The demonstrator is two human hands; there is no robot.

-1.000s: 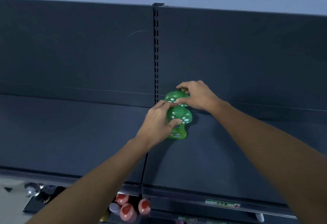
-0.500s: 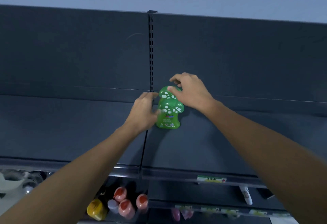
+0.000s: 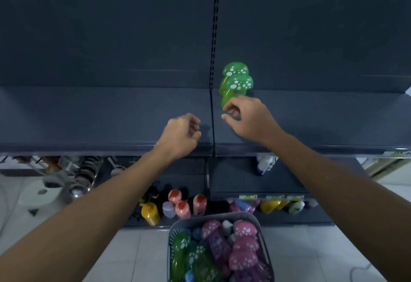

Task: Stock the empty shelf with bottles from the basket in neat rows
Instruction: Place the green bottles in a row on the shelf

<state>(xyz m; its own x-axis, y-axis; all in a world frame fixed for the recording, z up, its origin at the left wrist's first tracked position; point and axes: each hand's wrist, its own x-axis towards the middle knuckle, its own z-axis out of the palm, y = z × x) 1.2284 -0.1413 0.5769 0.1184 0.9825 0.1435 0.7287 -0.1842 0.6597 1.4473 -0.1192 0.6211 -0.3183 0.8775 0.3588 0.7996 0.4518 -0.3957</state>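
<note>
Two green mushroom-shaped bottles stand one behind the other on the dark shelf (image 3: 111, 114), just right of the centre upright: the rear bottle (image 3: 235, 69) and the front bottle (image 3: 238, 85). My right hand (image 3: 248, 120) covers the front bottle's lower part, with thumb and fingers pinched around its base. My left hand (image 3: 180, 135) hovers over the shelf's front edge to the left of the seam, loosely curled and holding nothing. On the floor below, the grey basket (image 3: 201, 217) holds several pink and green mushroom bottles.
Lower shelves carry pink-capped bottles (image 3: 182, 208), a yellow bottle (image 3: 150, 213), a white bottle (image 3: 264, 164) and more coloured bottles at the right. Metal kitchenware (image 3: 82, 176) hangs at the lower left. The floor is pale tile.
The view has tilted down, so the basket now shows. My left hand let go of the front bottle and drew back. My right hand moved from the rear bottle's cap to the front bottle's base.
</note>
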